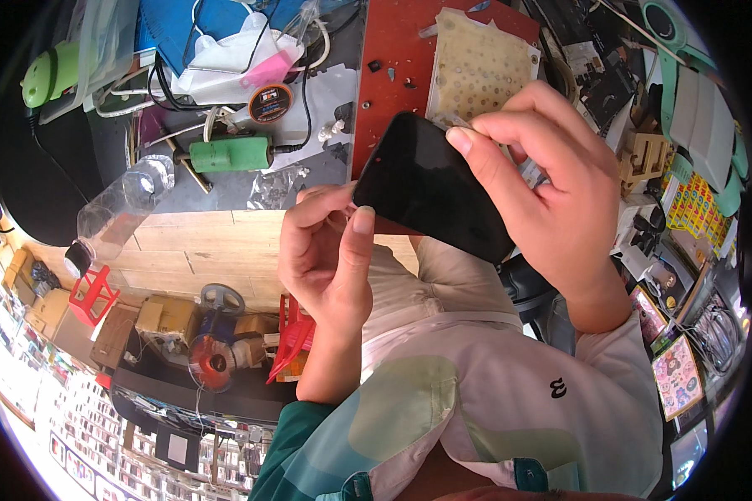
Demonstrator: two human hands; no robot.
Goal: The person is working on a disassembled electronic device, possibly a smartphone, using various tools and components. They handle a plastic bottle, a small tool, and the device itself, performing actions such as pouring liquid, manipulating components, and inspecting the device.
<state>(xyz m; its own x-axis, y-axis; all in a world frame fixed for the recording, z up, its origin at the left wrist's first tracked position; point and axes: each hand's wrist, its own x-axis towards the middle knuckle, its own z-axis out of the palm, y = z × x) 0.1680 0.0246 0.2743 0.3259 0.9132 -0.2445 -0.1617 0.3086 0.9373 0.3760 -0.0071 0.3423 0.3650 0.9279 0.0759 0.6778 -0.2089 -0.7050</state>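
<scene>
A smartphone [433, 188] with a dark, glossy screen is tilted above the front edge of the workbench, over my lap. My left hand [326, 246] pinches its left edge between thumb and fingers. At its upper edge, my right hand [556, 171] closes thumb and index finger; a small whitish, see-through bit shows beside the fingertips, too unclear to name. The phone's back is hidden. Just beyond it on the red mat [390, 50] lies a yellowish, dotted pad [476, 67], with a few tiny dark parts nearby.
Left on the bench are a green cylindrical tool handle [230, 154] with a cable, a round tin [270, 103], a white face mask [234, 54] and a clear plastic bottle [127, 204]. Cluttered parts and a pale green lamp arm [668, 83] stand right. Red stools [94, 295] and cardboard boxes [165, 317] occupy the floor.
</scene>
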